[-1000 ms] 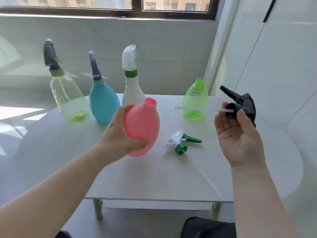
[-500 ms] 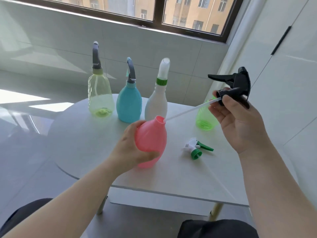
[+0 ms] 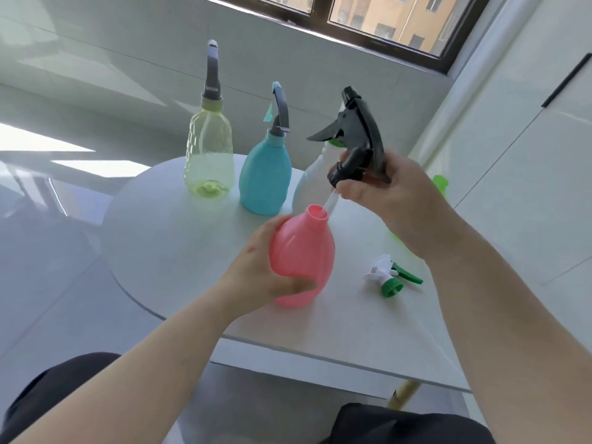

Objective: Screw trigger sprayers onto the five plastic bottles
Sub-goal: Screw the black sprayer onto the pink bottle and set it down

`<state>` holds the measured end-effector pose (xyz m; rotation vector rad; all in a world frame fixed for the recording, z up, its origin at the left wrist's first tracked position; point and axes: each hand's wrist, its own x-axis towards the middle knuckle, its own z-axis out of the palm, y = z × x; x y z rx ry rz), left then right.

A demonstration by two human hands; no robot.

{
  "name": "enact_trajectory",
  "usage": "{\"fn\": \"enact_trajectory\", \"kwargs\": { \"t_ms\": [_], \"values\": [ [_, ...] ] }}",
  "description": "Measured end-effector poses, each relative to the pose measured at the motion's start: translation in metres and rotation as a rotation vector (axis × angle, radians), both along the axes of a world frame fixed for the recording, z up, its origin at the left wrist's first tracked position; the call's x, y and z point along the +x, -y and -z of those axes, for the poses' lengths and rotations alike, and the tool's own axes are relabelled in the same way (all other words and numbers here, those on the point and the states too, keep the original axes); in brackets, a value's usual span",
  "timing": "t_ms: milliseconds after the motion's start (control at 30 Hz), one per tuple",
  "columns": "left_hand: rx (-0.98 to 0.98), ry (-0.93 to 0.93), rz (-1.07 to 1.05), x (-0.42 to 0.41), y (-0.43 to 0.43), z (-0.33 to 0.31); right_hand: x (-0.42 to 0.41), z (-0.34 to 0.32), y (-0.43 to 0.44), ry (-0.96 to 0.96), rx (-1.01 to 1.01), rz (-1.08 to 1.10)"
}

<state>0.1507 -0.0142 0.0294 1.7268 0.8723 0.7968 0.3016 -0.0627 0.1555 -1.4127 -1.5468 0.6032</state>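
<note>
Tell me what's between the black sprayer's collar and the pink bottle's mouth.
Only the clear dip tube, slanting from the black trigger sprayer collar down into the pink bottle mouth. The collar is not yet seated. Shown in the head view.

I see white table (image 3: 179,251), far-left edge rounded, near edge straight. Brass-coloured leg (image 3: 402,395) under near right corner. Behind far edge, grey tiled wall (image 3: 128,59); above it black-framed window (image 3: 320,18), tan building (image 3: 400,17) outside. Right of table, white cabinet (image 3: 528,155) with black handle (image 3: 567,81). Glossy grey floor (image 3: 48,283) to left, bright patches on it.
</note>
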Motion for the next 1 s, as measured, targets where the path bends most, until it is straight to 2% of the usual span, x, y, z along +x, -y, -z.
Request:
{"fn": "enact_trajectory", "kwargs": {
  "t_ms": [167, 500, 633, 867, 1000],
  "values": [
    [-0.006, 0.006, 0.030, -0.004, -0.003, 0.004, -0.010, 0.019, -0.004, 0.071, -0.104, -0.063],
    [-0.010, 0.000, 0.028, -0.002, -0.002, 0.005, -0.003, 0.029, -0.007, -0.059, -0.174, -0.135],
    [-0.013, 0.001, 0.018, -0.001, -0.003, 0.004, -0.002, 0.031, -0.008, 0.018, -0.182, -0.175],
    [0.018, 0.002, -0.038, 0.006, 0.000, 0.006, -0.011, 0.045, -0.012, -0.055, -0.028, -0.029],
    [-0.011, -0.033, 0.111, -0.007, -0.009, 0.005, -0.019, 0.060, -0.014, -0.050, 0.045, 0.111]
  ]
}}
